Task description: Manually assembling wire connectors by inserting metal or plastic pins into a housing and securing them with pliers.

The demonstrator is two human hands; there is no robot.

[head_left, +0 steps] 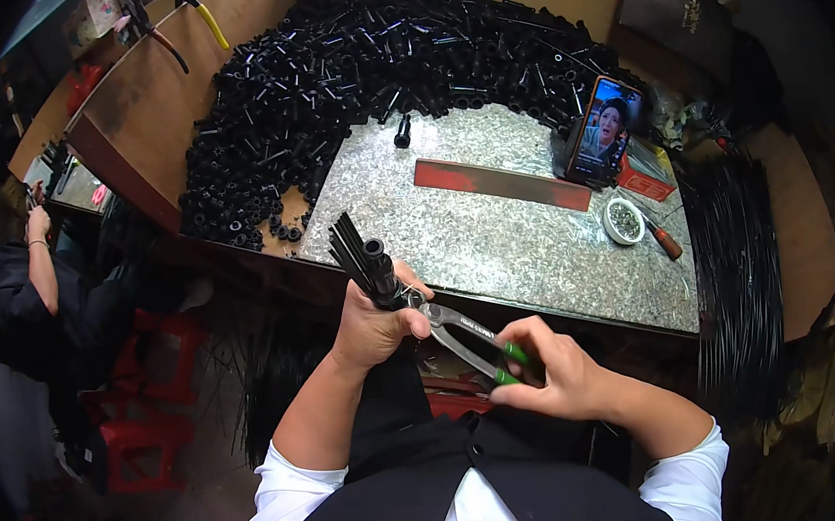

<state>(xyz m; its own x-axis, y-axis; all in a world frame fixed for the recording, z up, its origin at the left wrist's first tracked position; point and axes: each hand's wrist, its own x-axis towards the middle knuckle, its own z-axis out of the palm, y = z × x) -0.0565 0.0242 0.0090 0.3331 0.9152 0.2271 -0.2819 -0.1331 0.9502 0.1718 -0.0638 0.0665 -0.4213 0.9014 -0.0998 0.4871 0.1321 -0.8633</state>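
One speckled grey desk [508,262] carried one heap of black tubular parts [368,54] and one red bar [501,185]. Before its near edge, the left hand [374,327] clasped one black tube [378,269] and several black rods [348,249], their exact number hard to make out; the right hand [561,375] gripped one pair of green-handled pincers [459,324], its head at the left fingertips. One phone [606,130] and one white bowl [610,233] stood rightward.

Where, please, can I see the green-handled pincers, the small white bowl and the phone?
Green-handled pincers [470,326]: head view, on the upper metal arm.
Small white bowl [628,239]: head view, on its near wall.
Phone [604,131]: head view, on the lit screen.
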